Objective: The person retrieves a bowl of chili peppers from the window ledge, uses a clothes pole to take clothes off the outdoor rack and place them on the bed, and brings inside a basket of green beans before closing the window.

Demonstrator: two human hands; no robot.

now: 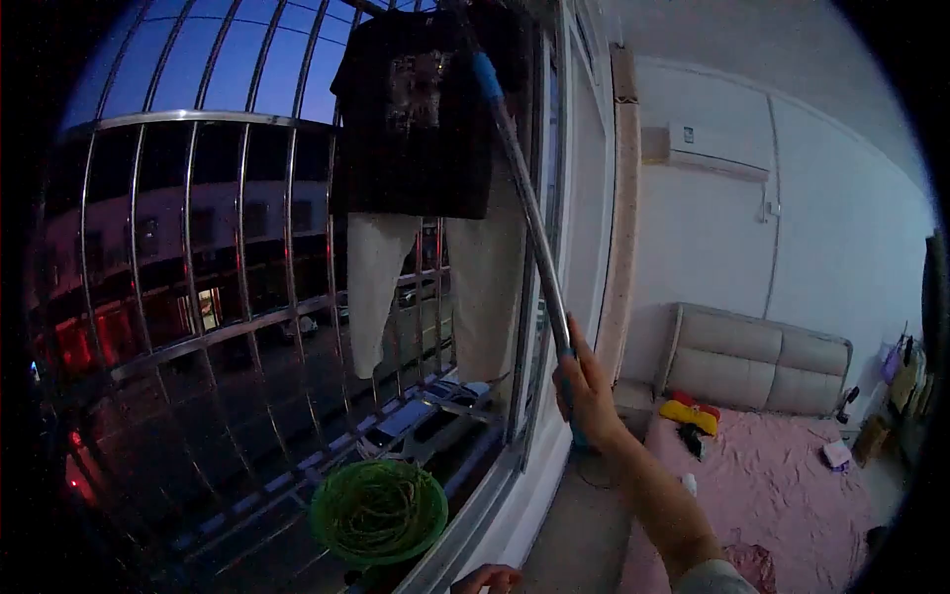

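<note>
My right hand (pixel 588 388) is closed around the lower end of a clothes pole (pixel 534 223), a long silver rod with blue parts. The pole slants up and left, its upper end in front of a black T-shirt (pixel 416 119) with a printed front; I cannot make out whether its tip touches anything. Light-coloured trousers (pixel 379 287) hang below and behind the shirt, outside the window. At the bottom edge, only a few fingers of my left hand (pixel 487 579) show near the window frame; whether they hold something is hidden.
Metal window bars (pixel 188 228) enclose the left side, with a street and parked cars beyond. A green basket (pixel 322 520) of tangled stems sits low outside the window frame (pixel 495 485). To the right are a bed (pixel 782 485) with pink bedding and a wall air conditioner (pixel 717 153).
</note>
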